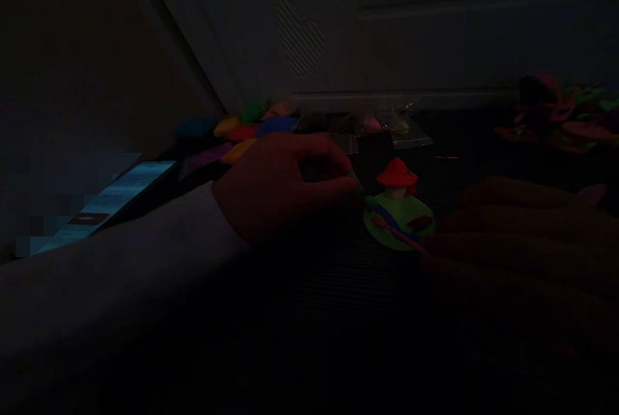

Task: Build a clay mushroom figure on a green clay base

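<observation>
The dark table (314,312) is carrying everything, and the picture is very dim. Over it, the left hand (275,189) is curving, with thumb and forefinger almost meeting and pinching a small green piece (355,180). The right hand (527,228) is stretching in from the other side, its fingers rather long; how tightly they are closing I cannot tell. Farther back, coloured packs (276,125) are lying in a group, and coloured models (575,118) are sitting at the right.

Between the hands, a light green disc (394,244) is resting on the table. On the disc's far part, a small figure with a red pointed cap (397,173) is standing. A blue strip (387,215) is crossing the disc, so these parts are already in place. A thin pink stick (396,231) is reaching over it from the right fingers. The green piece is not lying on the disc; what else is missing, I cannot tell.
</observation>
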Demonstrator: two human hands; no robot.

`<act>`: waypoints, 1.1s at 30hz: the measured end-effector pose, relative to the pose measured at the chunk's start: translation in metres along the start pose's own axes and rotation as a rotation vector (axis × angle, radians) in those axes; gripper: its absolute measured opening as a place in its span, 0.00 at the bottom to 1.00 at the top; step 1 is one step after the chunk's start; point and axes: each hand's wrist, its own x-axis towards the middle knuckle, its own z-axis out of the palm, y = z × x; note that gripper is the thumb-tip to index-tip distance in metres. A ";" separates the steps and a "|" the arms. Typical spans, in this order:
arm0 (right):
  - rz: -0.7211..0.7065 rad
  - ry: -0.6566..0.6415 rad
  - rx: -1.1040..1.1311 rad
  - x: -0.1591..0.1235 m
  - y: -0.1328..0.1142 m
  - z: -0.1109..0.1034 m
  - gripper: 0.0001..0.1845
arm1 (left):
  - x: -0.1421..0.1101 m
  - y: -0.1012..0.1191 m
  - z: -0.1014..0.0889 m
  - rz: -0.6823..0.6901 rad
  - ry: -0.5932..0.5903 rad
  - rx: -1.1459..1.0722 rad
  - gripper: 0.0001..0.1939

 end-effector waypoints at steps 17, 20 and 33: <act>-0.012 0.009 0.020 -0.003 -0.001 0.001 0.13 | 0.002 0.000 0.009 0.001 -0.006 -0.075 0.11; -0.009 0.008 0.001 -0.004 -0.001 0.001 0.14 | 0.002 -0.001 0.009 -0.011 -0.022 -0.070 0.11; 0.011 0.017 -0.036 0.000 0.000 -0.001 0.15 | -0.004 0.001 0.008 0.031 0.008 -0.089 0.09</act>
